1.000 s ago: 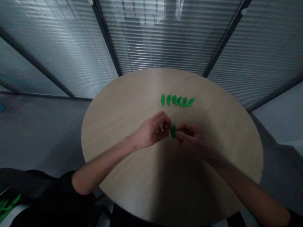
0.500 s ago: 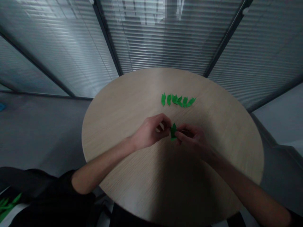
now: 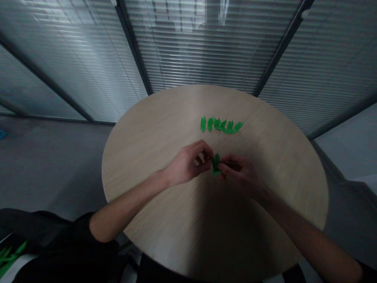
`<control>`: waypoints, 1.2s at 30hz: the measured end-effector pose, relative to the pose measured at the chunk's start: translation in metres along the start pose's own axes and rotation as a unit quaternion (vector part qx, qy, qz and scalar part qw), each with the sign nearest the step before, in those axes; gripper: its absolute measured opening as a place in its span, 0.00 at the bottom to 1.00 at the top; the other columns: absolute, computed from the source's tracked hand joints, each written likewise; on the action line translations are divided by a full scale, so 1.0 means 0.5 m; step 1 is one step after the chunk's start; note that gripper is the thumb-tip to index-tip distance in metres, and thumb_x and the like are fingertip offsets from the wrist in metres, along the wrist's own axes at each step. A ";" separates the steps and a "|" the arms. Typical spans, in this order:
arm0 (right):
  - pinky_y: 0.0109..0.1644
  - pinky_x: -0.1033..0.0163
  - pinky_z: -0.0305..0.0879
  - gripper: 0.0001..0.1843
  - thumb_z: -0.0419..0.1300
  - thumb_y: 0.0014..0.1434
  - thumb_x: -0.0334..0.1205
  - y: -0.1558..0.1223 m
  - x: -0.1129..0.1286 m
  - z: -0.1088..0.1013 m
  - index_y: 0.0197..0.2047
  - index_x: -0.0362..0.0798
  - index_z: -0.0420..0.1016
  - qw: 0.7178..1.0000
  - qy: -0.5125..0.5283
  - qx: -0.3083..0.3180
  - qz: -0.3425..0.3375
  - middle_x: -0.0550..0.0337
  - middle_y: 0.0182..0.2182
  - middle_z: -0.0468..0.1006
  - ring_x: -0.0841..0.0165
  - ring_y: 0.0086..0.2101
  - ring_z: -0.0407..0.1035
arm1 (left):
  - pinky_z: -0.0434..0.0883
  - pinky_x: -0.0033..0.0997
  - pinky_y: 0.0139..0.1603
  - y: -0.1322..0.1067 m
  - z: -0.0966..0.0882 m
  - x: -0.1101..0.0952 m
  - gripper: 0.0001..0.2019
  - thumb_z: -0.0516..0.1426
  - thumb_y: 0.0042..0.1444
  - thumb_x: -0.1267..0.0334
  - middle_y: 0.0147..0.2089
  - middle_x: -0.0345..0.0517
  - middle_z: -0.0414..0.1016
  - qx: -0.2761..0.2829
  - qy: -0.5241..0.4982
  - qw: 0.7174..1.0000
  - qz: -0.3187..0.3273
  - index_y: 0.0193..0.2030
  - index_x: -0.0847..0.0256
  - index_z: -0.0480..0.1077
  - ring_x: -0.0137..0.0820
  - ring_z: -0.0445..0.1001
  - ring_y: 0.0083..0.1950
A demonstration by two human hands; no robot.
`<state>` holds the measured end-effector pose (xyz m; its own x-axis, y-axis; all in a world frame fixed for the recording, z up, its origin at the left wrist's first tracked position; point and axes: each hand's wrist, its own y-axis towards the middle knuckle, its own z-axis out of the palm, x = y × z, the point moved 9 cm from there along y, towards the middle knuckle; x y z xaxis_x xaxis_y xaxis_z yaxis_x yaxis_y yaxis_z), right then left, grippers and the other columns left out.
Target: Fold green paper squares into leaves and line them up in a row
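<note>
Between my two hands, above the middle of the round table (image 3: 141,133), is a small green leaf-shaped piece (image 3: 216,162). My left hand (image 3: 191,162) is closed in a pinch at its left edge, fingertips pressed together. From the other side, my right hand (image 3: 240,171) grips the piece between thumb and fingers. Whether it is paper, plastic or a real leaf I cannot tell. Beyond my hands lies a row of several similar green leaf-shaped pieces (image 3: 217,124), some of them touching or overlapping at the right end.
Glass partitions with horizontal blinds (image 3: 200,59) stand right behind the table's far edge. At the lower left, green leafy strips (image 3: 11,257) lie by a white surface near my black-clothed lap. A blue object (image 3: 2,134) is on the floor at far left.
Almost nothing differs. Both hands keep their hold on the green piece, with only a slight shift of the left fingers.
</note>
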<state>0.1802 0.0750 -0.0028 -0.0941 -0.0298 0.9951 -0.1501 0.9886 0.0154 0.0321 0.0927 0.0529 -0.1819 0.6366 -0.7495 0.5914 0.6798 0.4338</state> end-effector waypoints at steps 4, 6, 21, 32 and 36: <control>0.28 0.65 0.69 0.10 0.70 0.57 0.47 0.000 0.002 0.001 0.33 0.50 0.79 1.000 -0.005 0.005 0.000 0.63 0.24 0.78 0.71 0.24 0.72 | 0.77 0.27 0.37 0.000 0.001 0.005 0.02 0.61 0.63 0.68 0.42 0.46 0.77 -0.007 -0.015 1.000 -0.021 0.42 0.62 0.72 0.28 0.77 0.39; 0.28 0.65 0.69 0.10 0.70 0.57 0.47 0.000 0.004 0.001 0.32 0.50 0.79 1.000 -0.006 0.000 0.000 0.63 0.23 0.78 0.71 0.23 0.72 | 0.77 0.27 0.37 -0.001 0.003 0.011 0.03 0.61 0.63 0.68 0.42 0.46 0.78 -0.007 -0.025 0.999 -0.039 0.42 0.62 0.72 0.28 0.77 0.38; 0.27 0.64 0.69 0.11 0.71 0.57 0.49 0.000 0.003 -0.009 0.33 0.51 0.80 0.999 -0.019 -0.028 -0.018 0.62 0.23 0.78 0.70 0.23 0.73 | 0.78 0.25 0.33 0.000 0.005 0.043 0.07 0.65 0.60 0.64 0.38 0.48 0.84 -0.015 -0.105 0.985 -0.135 0.42 0.64 0.79 0.30 0.82 0.36; 0.27 0.65 0.69 0.09 0.70 0.59 0.46 -0.004 0.003 -0.008 0.34 0.50 0.80 0.999 -0.029 -0.036 -0.024 0.62 0.24 0.78 0.70 0.24 0.72 | 0.80 0.27 0.37 -0.002 0.005 0.045 0.06 0.65 0.60 0.63 0.40 0.49 0.85 -0.026 -0.103 0.986 -0.131 0.41 0.64 0.80 0.30 0.82 0.37; 0.26 0.66 0.67 0.08 0.69 0.59 0.45 -0.006 0.002 -0.008 0.34 0.50 0.81 0.998 -0.042 -0.038 -0.027 0.62 0.25 0.79 0.71 0.24 0.71 | 0.80 0.27 0.38 0.000 0.007 0.047 0.06 0.65 0.60 0.64 0.40 0.49 0.85 -0.020 -0.115 0.984 -0.134 0.40 0.64 0.80 0.30 0.82 0.37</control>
<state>0.1844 0.0727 -0.0012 -0.1702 -0.0928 0.9810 -0.0833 0.9933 0.0795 0.0306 0.1062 0.0335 -0.1419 0.3371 -0.9307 0.5146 0.8283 0.2216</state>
